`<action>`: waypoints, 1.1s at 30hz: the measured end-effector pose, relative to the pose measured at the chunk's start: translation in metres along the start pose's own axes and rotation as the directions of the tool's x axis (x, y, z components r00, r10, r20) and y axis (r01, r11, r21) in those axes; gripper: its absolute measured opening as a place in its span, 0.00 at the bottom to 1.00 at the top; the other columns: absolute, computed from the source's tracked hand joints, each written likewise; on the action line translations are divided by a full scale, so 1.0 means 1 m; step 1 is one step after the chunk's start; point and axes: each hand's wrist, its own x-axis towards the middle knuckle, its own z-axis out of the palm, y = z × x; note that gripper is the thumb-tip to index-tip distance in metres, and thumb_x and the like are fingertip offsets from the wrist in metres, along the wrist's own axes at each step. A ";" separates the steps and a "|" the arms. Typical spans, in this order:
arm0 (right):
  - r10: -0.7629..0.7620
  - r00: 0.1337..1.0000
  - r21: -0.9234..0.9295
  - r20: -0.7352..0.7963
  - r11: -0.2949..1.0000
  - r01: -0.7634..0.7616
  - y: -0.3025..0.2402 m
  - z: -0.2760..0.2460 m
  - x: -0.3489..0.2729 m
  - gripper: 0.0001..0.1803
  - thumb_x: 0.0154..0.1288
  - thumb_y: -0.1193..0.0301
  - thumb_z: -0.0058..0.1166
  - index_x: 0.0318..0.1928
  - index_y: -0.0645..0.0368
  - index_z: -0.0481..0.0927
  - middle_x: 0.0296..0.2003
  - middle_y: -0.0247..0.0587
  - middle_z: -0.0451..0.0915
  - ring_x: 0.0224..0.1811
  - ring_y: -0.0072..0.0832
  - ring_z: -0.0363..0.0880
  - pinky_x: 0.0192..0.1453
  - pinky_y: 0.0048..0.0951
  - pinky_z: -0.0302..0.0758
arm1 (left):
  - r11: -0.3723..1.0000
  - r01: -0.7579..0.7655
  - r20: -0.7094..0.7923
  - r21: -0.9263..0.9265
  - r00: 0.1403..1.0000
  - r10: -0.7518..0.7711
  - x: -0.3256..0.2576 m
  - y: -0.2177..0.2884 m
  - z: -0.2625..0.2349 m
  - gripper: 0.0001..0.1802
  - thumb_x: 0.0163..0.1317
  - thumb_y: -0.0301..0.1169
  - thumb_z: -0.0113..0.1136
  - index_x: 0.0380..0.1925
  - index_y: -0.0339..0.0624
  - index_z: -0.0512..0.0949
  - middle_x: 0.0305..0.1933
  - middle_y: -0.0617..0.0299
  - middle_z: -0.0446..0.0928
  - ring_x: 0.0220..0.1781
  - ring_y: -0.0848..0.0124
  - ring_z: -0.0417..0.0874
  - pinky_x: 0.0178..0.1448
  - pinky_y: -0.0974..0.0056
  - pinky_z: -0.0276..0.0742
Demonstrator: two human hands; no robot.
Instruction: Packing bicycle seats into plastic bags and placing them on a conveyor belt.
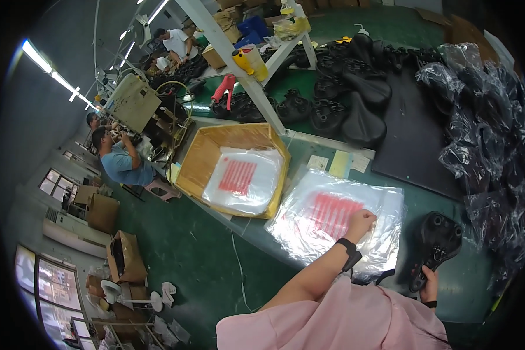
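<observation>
A stack of clear plastic bags with red print lies on the green table in front of me. My left hand, a black band on its wrist, is over the right part of the stack. Its fingers are curled together, pinching what looks like the top bag. To the right, my right hand grips a black bicycle saddle by its narrow nose. The saddle's wide end points away from me, with its underside and fittings showing.
A cardboard box holding more printed bags stands left of the stack. Bagged saddles pile up at the right. Bare black saddles lie beyond a dark mat. A red-handled tool hangs near a white post. Co-workers sit farther left.
</observation>
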 end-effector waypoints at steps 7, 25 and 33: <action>0.016 0.948 0.039 0.317 0.999 -0.029 -0.037 0.115 0.033 0.28 0.52 0.73 0.58 0.56 0.63 0.70 0.42 0.36 0.79 0.41 0.29 0.79 0.47 0.30 0.77 | 0.995 0.063 0.343 -0.073 0.939 -0.034 -0.013 0.022 0.006 0.07 0.57 0.28 0.61 0.35 0.39 0.78 0.27 0.67 0.76 0.27 0.78 0.77 0.30 0.71 0.75; -0.105 0.994 -0.103 0.039 0.989 0.109 -0.017 0.131 0.087 0.30 0.49 0.80 0.62 0.55 0.62 0.67 0.45 0.35 0.77 0.44 0.24 0.76 0.50 0.27 0.73 | 0.890 0.226 0.205 -0.395 0.966 -0.155 -0.051 0.082 -0.101 0.04 0.64 0.32 0.53 0.33 0.44 0.74 0.25 0.72 0.67 0.26 0.82 0.66 0.31 0.73 0.63; -0.371 0.800 -0.557 0.472 0.578 0.596 -0.044 0.146 0.028 0.28 0.47 0.77 0.65 0.52 0.60 0.72 0.43 0.41 0.79 0.45 0.28 0.78 0.48 0.30 0.74 | 0.995 -0.009 0.007 -0.101 1.000 0.010 -0.050 0.060 -0.066 0.09 0.64 0.33 0.57 0.30 0.40 0.79 0.15 0.73 0.65 0.17 0.85 0.62 0.22 0.75 0.55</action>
